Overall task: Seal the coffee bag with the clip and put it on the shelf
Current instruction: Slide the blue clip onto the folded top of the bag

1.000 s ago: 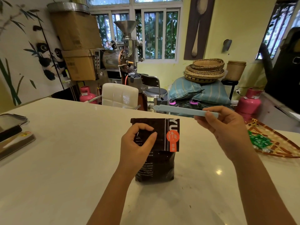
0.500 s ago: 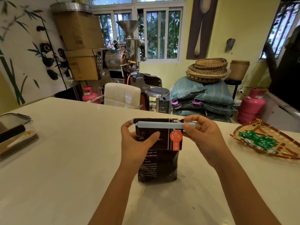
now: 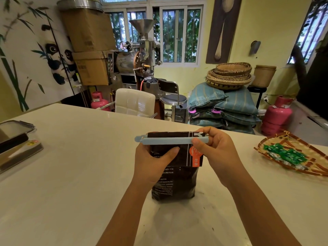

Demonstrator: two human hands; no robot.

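Right-hand fingers [image 3: 201,143] pinch the 3 o'clock end of the pale blue clip [image 3: 170,140]; the right hand [image 3: 219,153] sits just beside the bag's right edge. The left hand [image 3: 150,161] wraps the folded top of the coffee bag [image 3: 174,174] from the 9 o'clock side, thumb pressed across the front panel. The clip lies level across the fold, its hinged end projecting past the bag's left edge; whether its two bars are latched cannot be told. The bag stands upright at mid-counter, well back from the far edge. The pale glossy counter [image 3: 74,174] is bare on both sides of the bag and toward 6 o'clock. A lidded container [image 3: 16,139] sits at the 9 o'clock edge, and a woven tray [image 3: 266,148] holding green packets sits at 3 o'clock, both well apart from the hands. Beyond the far edge at 12 o'clock stand a white chair [image 3: 134,102], a roaster [image 3: 134,59], stacked sacks [image 3: 223,105] and pink gas cylinders [image 3: 276,116]. Half a second ago the clip reached only to the bag's left edge; it now overhangs there and sits lower on the fold.
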